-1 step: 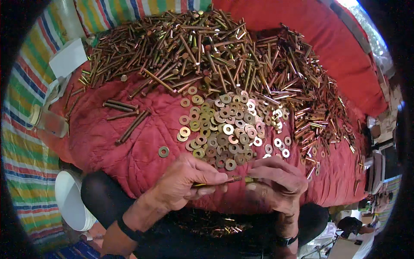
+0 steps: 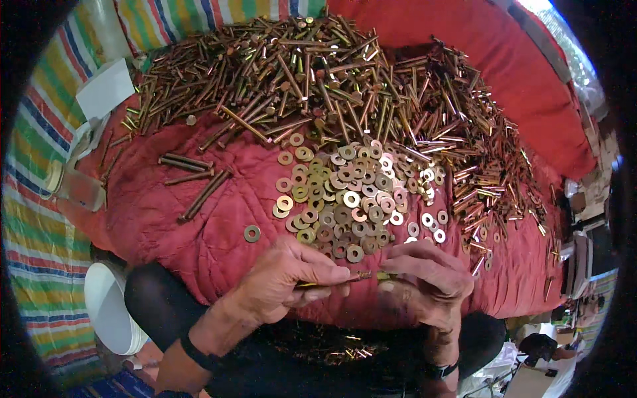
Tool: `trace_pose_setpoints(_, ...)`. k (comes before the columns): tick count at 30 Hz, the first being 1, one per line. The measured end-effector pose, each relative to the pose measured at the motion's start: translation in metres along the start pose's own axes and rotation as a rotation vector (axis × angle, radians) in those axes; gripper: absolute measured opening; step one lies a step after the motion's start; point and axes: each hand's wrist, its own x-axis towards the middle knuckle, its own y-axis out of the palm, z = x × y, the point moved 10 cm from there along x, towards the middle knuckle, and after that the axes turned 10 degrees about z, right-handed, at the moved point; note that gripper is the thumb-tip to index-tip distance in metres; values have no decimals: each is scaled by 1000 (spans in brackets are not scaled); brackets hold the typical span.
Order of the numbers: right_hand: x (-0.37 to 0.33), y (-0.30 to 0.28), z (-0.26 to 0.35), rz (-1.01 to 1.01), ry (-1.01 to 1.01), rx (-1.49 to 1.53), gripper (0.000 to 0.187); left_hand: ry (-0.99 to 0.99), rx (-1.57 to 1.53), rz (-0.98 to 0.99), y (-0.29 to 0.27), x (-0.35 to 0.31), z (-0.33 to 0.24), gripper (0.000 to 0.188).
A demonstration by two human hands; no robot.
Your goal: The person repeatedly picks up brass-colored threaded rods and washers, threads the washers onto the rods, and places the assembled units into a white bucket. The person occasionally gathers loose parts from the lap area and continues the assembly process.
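On rumpled, soft red cloth (image 2: 245, 159) lie a heap of slim, coppery-sheened bolts (image 2: 279, 73) and a pile of flat, ring-shaped metal washers (image 2: 345, 205). Just in front of the washers, the left hand (image 2: 275, 275) pinches a threaded rod (image 2: 363, 274) between thumb and fingers, its ridged tip bare; the right hand's (image 2: 430, 277) fingers curl closed on a small yellowish piece (image 2: 383, 276), mostly hidden, near that tip.

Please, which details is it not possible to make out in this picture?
All in the head view:
Threaded piece: all but its tip is covered by the left hand.
Yellowish piece: mostly hidden by the right hand.
Bolt heap: lower layers buried under upper bolts.
White bucket: partly behind the knee.
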Motion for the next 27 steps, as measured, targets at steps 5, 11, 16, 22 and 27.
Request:
trace_pose_setpoints(5, 0, 3, 1, 23, -33, -30, 34, -1, 24, 15, 2, 0, 0, 24)
trace_pose_setpoints(11, -1, 8, -7, 10, 74, -103, 24, 157, 334, -48, 4, -6, -20, 19)
trace_pose_setpoints(16, -1, 17, -20, 32, 213, 10, 20, 420, 739, -125, 23, -18, -46, 15)
trace_pose_setpoints(22, -18, 10, -47, -110, 464, 401, 42, 393, 704, -138, 18, -14, -43, 16)
trace_pose_setpoints(27, -5, -8, -18, -113, 213, 40, 36, 283, 594, -157, 7, -13, -38, 16)
